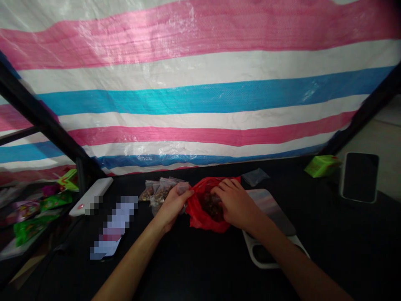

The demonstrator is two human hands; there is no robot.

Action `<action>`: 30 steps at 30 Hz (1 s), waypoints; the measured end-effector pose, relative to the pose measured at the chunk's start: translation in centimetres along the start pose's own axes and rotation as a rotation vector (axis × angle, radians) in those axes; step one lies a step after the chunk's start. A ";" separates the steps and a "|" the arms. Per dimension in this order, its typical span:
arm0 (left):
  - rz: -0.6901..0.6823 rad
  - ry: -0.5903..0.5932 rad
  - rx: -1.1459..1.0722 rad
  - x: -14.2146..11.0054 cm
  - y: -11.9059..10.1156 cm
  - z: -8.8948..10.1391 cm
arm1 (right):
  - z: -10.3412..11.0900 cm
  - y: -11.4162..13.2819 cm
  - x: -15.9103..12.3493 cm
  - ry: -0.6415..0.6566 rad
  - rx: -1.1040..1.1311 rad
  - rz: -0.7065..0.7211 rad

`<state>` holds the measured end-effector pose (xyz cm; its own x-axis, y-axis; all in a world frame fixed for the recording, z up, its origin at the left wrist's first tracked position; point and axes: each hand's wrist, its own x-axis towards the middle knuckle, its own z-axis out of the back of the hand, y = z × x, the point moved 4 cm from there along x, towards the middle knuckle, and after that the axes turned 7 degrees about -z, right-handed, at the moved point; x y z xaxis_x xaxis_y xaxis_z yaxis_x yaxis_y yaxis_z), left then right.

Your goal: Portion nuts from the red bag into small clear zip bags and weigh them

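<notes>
A red plastic bag [205, 219] lies with its mouth spread on the black table, dark brown small pieces [213, 205] showing inside. My left hand [173, 205] is closed at its left rim, thumb and fingers pinching the red plastic. Over the right side of the opening, my right hand [236, 202] dips its curled fingers among the pieces; the fingertips are partly hidden, so what they grip is unclear. Small clear zip bags [161, 190] filled with brownish pieces sit just behind my left hand. Under my right forearm stands a flat kitchen scale [275, 213].
An unfilled clear zip bag [255, 177] lies behind the scale. Left are a phone [114, 230], a white oblong device [92, 196] and colourful packets [34, 225]. A green box [322, 166] and an upright dark-screened device [359, 177] stand right. Striped sheeting [200, 100] hangs behind.
</notes>
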<state>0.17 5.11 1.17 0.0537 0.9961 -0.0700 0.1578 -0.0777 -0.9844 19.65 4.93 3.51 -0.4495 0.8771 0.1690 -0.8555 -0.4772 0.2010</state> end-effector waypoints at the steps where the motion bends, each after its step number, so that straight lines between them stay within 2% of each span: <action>1: -0.011 0.002 -0.012 0.0 0.2 -0.2 | 0.0 0.1 0.0 0.002 0.011 0.007; 4: -0.028 0.022 -0.107 0.0 1.0 -1.0 | 0.0 0.1 0.1 0.020 0.051 0.034; 7: 0.020 0.006 -0.193 -0.1 1.7 -1.4 | 0.0 0.4 0.0 0.032 0.066 0.058; 10: 0.060 -0.041 -0.227 -0.2 2.0 -1.3 | -0.1 0.7 0.0 0.018 0.072 0.033; 13: 0.030 -0.021 -0.187 0.1 1.9 -1.0 | -0.3 1.0 0.0 0.009 0.107 -0.003; 15: -0.072 -0.003 -0.078 0.4 1.5 -0.9 | -0.3 0.9 0.0 0.005 0.170 -0.025; 17: -0.248 -0.007 0.103 0.6 0.9 -0.7 | -0.2 0.4 0.1 0.000 0.264 -0.059; 20: -0.486 -0.049 0.439 0.4 0.0 -0.4 | 0.4 -0.7 0.3 0.039 0.519 -0.101; 23: -0.630 -0.037 0.780 -0.1 -0.5 -0.3 | 1.1 -1.1 0.5 0.100 0.882 -0.066; 25: -0.682 0.017 0.962 -0.5 -0.5 -0.5 | 1.5 -0.7 0.6 0.097 1.024 -0.017; 27: -0.692 0.068 1.072 -0.7 -0.3 -0.8 | 1.7 0.1 0.5 0.054 1.018 0.018; 30: -0.696 0.106 1.114 -1.0 -0.4 -1.3 | 1.6 1.5 0.2 -0.064 0.806 0.081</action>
<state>1.34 4.07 1.83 0.3764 0.8015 0.4646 -0.7051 0.5732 -0.4175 18.64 4.30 5.40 -0.4657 0.8452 0.2622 -0.3623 -0.4524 0.8149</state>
